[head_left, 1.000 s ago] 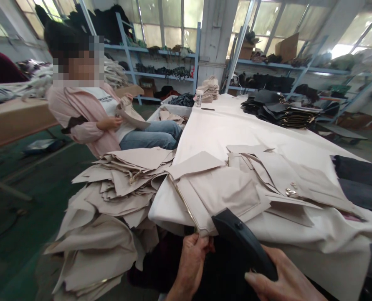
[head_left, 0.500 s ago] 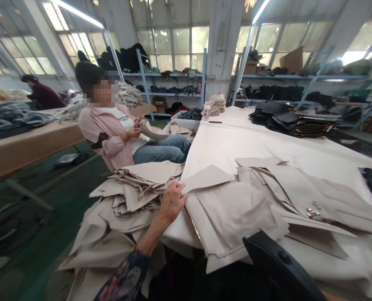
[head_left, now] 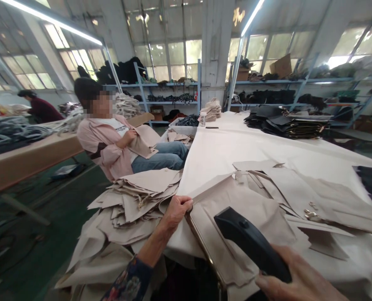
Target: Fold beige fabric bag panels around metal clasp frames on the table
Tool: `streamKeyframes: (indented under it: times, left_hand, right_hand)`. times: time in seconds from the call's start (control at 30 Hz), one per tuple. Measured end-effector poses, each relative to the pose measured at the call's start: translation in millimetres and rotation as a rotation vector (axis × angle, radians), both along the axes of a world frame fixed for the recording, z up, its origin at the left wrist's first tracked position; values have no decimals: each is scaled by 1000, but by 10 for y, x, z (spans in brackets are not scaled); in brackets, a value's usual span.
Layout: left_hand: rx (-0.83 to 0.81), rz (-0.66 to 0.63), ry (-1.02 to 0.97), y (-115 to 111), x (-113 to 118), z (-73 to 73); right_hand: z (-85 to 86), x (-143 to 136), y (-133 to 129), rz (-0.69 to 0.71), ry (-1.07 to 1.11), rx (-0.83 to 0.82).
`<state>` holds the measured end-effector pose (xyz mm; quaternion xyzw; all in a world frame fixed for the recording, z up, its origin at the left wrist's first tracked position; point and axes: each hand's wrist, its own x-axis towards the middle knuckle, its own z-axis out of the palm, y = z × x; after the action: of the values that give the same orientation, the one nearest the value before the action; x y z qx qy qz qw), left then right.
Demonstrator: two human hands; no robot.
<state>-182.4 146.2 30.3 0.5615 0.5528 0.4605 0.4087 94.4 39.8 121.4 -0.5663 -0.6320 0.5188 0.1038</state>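
Note:
My left hand (head_left: 177,213) pinches the near-left corner of a beige bag panel (head_left: 236,209) that lies on the white-covered table. A gold zipper (head_left: 204,246) runs down the panel's left edge, just below my fingers. In my right hand (head_left: 294,271) is a black electric clipper (head_left: 251,238), a curved handheld tool whose blunt head hangs over or rests on the panel; I cannot tell whether they touch. To the left of my left hand, a stack of beige panels (head_left: 148,184) hangs over the table edge.
More beige pieces (head_left: 286,179) with gold clasps lie to the right on the white table (head_left: 217,146). Black pieces (head_left: 286,121) are piled at the far right. A co-worker (head_left: 106,138) sits beyond the left stack, holding a beige piece. Shelves (head_left: 170,85) line the back wall.
The clipper has come up and left over the panel, bringing my right hand into view. My left hand has shifted slightly down and right. The co-worker's beige piece is now raised and spread.

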Motion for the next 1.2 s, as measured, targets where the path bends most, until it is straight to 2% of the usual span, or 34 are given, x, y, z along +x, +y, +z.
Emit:
streamKeyframes:
  times: [0.1,0.3,0.47,0.73,0.9,1.07,1.2]
  left_hand:
    - [-25,-19,-80,-62,24,-3]
    - [-64,-79,-196,-108,11,37]
    - [-87,-128,-270,-133,18,78]
    - [-104,-143,-335,-106,29,-22]
    - [-109,-117,-328,-80,47,-35]
    - [-130,-98,-348,-74,9,-60]
    - [-137,-104,-364,-90,-7,-75]
  right_hand:
    - [56,-233,144,5,103,-33]
    - [-77,-457,342,64,145,-18]
    - [-176,-588,426,52,169,-17]
    - [-234,-525,377,60,122,-25]
    - [-192,-516,299,51,104,-41]
    - [-123,-531,233,57,-14,35]
    - [-178,-543,284,51,3,-23]
